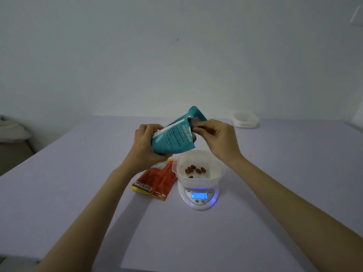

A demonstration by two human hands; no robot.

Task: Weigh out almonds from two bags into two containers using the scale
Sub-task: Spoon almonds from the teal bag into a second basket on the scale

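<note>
My left hand (146, 143) grips a teal almond bag (172, 137) by its lower end, held tilted in the air above the table. My right hand (217, 137) pinches the open mouth of the same bag at its upper right. Just below stands a white slotted container (211, 163) with several brown almonds (194, 170) in it, resting on a white digital scale (199, 199) whose blue display is lit. A red and yellow bag (157, 180) lies flat on the table to the left of the scale.
A second white container (245, 119) stands at the far right of the lilac table (78, 173). A plain wall rises behind the table. At the far left, off the table, lies some white bedding (11, 128).
</note>
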